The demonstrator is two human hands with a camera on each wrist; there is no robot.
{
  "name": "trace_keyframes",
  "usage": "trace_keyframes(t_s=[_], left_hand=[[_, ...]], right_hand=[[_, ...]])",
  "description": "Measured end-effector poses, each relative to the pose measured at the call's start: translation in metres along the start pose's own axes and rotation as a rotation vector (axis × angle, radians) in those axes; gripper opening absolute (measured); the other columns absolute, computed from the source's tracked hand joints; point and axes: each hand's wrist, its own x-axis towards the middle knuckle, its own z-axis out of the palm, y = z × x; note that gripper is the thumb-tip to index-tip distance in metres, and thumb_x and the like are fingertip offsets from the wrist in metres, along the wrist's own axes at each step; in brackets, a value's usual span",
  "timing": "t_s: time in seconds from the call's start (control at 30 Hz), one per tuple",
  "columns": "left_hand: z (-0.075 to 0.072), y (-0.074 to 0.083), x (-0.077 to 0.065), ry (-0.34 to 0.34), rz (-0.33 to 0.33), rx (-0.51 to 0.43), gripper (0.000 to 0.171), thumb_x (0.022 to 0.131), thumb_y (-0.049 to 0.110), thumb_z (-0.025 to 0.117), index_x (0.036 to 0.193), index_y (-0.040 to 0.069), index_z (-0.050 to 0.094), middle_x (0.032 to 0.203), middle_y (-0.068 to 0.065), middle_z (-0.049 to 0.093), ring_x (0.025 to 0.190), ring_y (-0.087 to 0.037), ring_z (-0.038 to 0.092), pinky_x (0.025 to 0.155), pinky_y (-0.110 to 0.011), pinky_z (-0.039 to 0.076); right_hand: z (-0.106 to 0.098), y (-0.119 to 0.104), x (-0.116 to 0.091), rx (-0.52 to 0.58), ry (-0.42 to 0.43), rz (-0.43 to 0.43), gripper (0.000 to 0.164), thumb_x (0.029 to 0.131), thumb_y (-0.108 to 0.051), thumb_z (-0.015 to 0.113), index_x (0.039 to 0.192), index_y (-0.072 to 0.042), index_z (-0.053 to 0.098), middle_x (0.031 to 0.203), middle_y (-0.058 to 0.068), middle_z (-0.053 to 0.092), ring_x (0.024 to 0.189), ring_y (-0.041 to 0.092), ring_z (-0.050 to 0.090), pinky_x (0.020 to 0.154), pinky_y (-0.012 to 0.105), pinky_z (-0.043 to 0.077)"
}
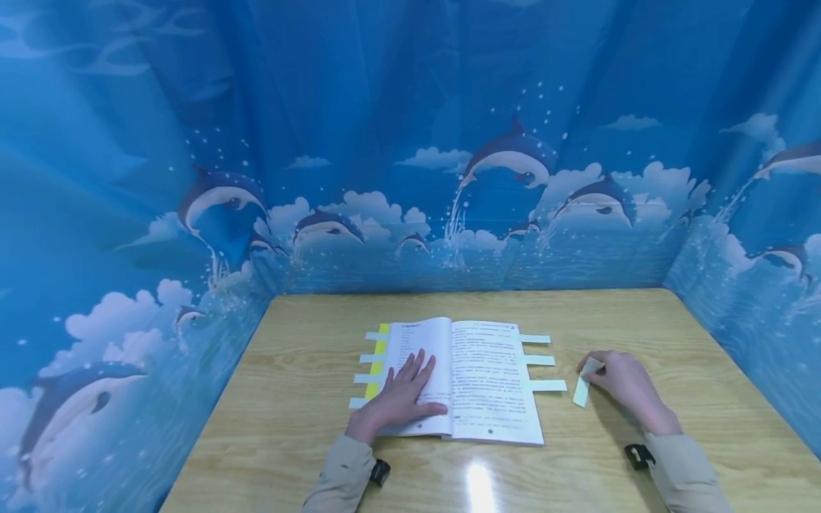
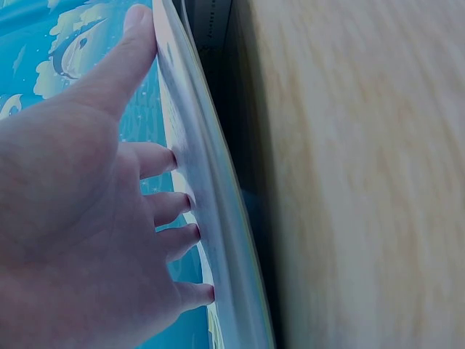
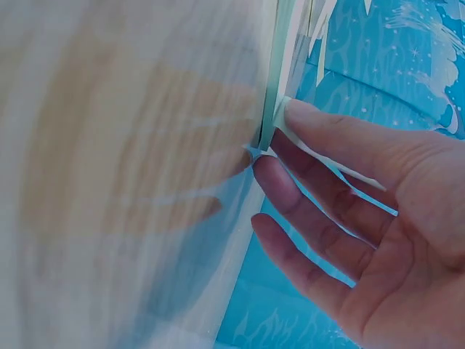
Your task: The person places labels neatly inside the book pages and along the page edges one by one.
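An open book (image 1: 490, 370) with printed text lies on the wooden table. My left hand (image 1: 404, 395) rests with spread fingers on its left page, and in the left wrist view the fingertips (image 2: 190, 203) touch the paper near the page edges. To the right of the book, my right hand (image 1: 622, 377) pinches a pale green paper strip (image 1: 581, 393) just above the table. The right wrist view shows the thumb and fingers at the end of the strip (image 3: 273, 80), with the other fingers (image 3: 298, 265) loosely bent.
Pale strips (image 1: 547, 385) stick out from the book's right edge, and several more (image 1: 367, 378) from its left edge over a yellow border (image 1: 374, 369). A blue dolphin-print curtain (image 1: 385, 142) stands around the table (image 1: 269, 427).
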Motion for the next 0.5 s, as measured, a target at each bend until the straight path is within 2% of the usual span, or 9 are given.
trace_keyframes(t_s=[0.2,0.33,0.5], left_hand=[[0.0005,-0.0005,0.0005,-0.001,0.000,-0.001,0.096,0.094,0.067,0.057,0.164,0.018,0.013,0.171,-0.008,0.001,0.157,-0.031,0.001,0.124,-0.061,0.004],[0.0011,-0.0010,0.0003,0.002,0.003,0.008,0.097,0.093,0.067,0.057,0.164,0.017,0.013,0.171,-0.009,0.001,0.157,-0.031,0.002,0.124,-0.061,0.004],[0.0013,-0.0015,0.0000,0.006,0.008,0.022,0.096,0.094,0.067,0.056,0.164,0.017,0.014,0.171,-0.010,0.002,0.157,-0.032,0.003,0.124,-0.061,0.004]], right_hand=[[-0.0030,-0.0005,0.0021,-0.001,-0.025,0.022,0.004,0.085,-0.006,0.078,0.084,-0.008,0.074,0.081,0.009,0.075,0.075,0.031,0.070,0.067,0.048,0.056],[-0.0045,-0.0010,0.0030,0.005,-0.041,0.035,0.006,0.085,-0.009,0.079,0.084,-0.005,0.074,0.081,0.009,0.075,0.074,0.029,0.071,0.066,0.047,0.056],[-0.0049,0.0002,0.0040,-0.001,-0.040,0.021,0.004,0.084,-0.007,0.078,0.083,-0.009,0.074,0.080,0.008,0.075,0.073,0.028,0.071,0.067,0.047,0.056]])
